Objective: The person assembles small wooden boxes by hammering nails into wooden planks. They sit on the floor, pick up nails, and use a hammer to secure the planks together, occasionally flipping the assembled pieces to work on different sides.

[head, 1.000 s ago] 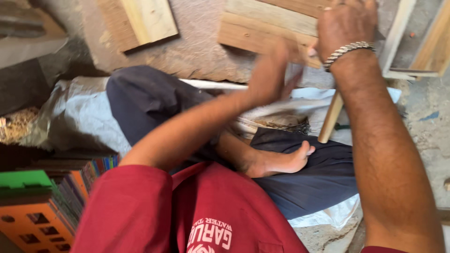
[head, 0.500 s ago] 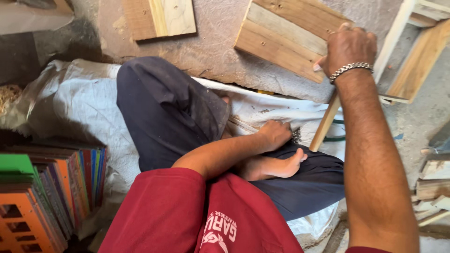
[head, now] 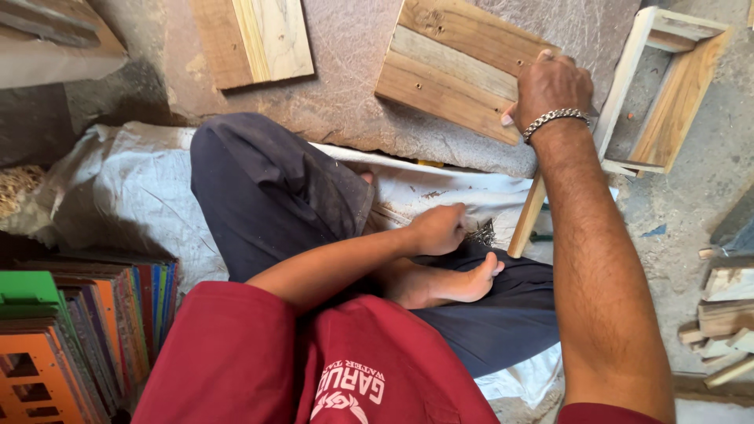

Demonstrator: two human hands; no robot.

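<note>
A stack of coloured boards (head: 86,338), green, orange and mixed edges, is seen nearest, at the lower left beside the red shirt. Past it, a bare foot (head: 452,284) is tucked over dark trousers on a white sack (head: 126,196) spread on the floor. The left hand (head: 437,229) is lowered just above the foot, its fingers (head: 455,213) curled shut into a loose fist; whether anything is held inside cannot be told. The left forearm is bent across the lap. A thin wooden stick (head: 528,221) is leaned beside it. Farther off, the right arm is stretched straight out, a metal bracelet (head: 555,119) worn at the wrist. The right hand (head: 552,85) is laid on the near edge of a wooden plank panel (head: 452,67), fingers bent over that edge and closed on it. The panel lies flat on a stone slab (head: 345,102), with an open wooden frame (head: 667,86) just beside it.
</note>
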